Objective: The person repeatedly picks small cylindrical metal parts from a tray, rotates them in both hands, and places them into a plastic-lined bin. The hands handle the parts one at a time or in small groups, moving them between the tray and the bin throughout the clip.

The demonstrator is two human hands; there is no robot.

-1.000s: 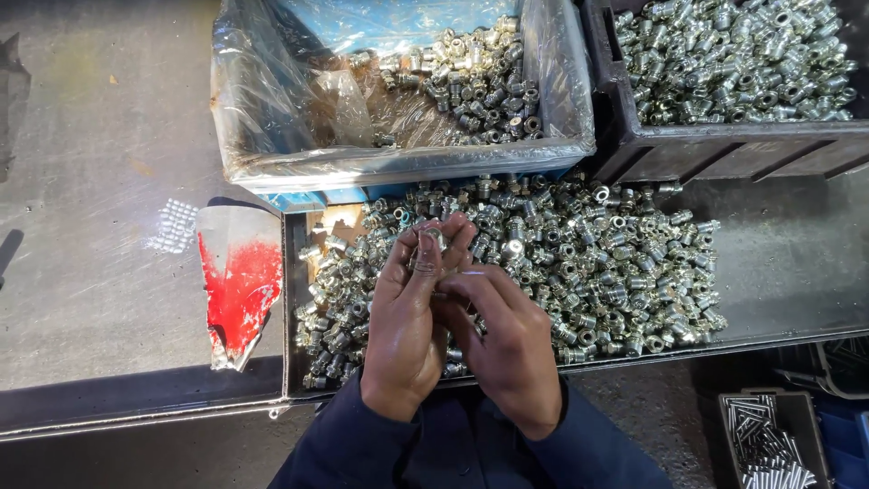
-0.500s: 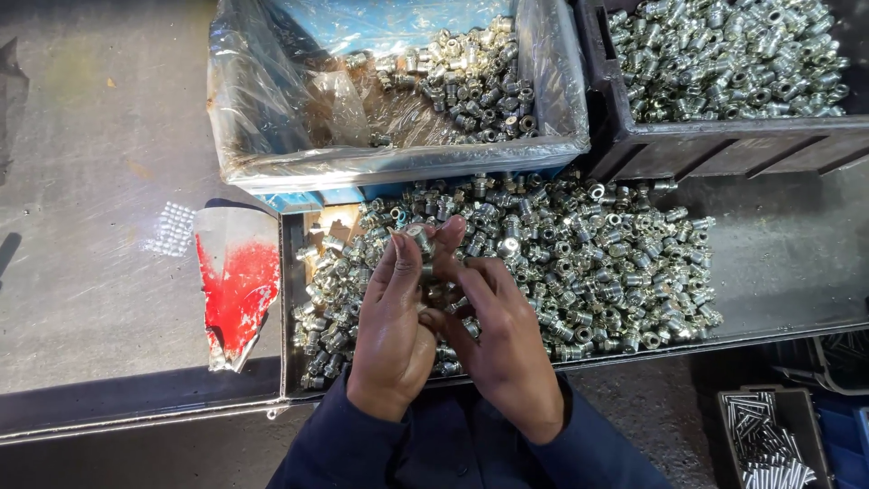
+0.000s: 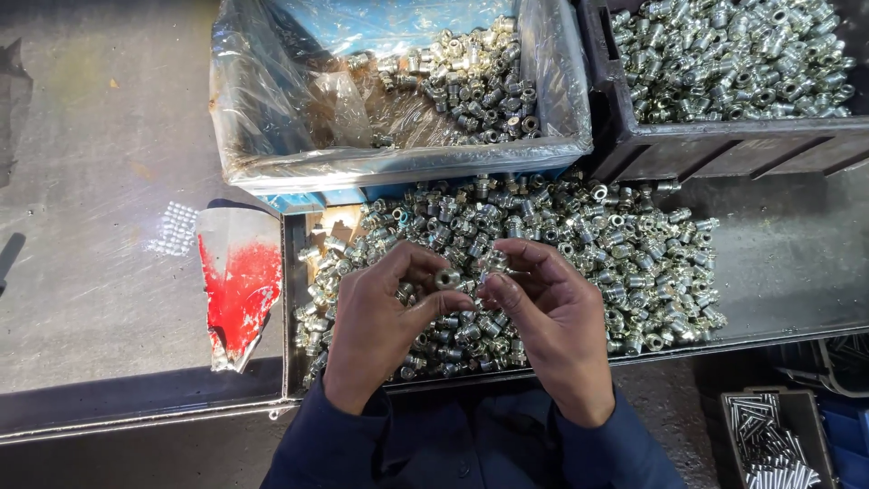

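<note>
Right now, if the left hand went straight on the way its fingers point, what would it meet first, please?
Probably the right hand: the left hand points right, its small fitting nearly touching the right hand's fitting. Depth is unclear.

Both forearms, in dark blue sleeves, come up from the bottom edge and angle toward each other, backs of the hands facing the camera. The left hand [image 3: 385,317] is curled, thumb and forefinger pinched together at the tips. The right hand [image 3: 557,321] mirrors it (fingers bent inward, thumb pressed toward the fingertips), and the two sets of fingertips sit just beside each other, nearly touching.
</note>
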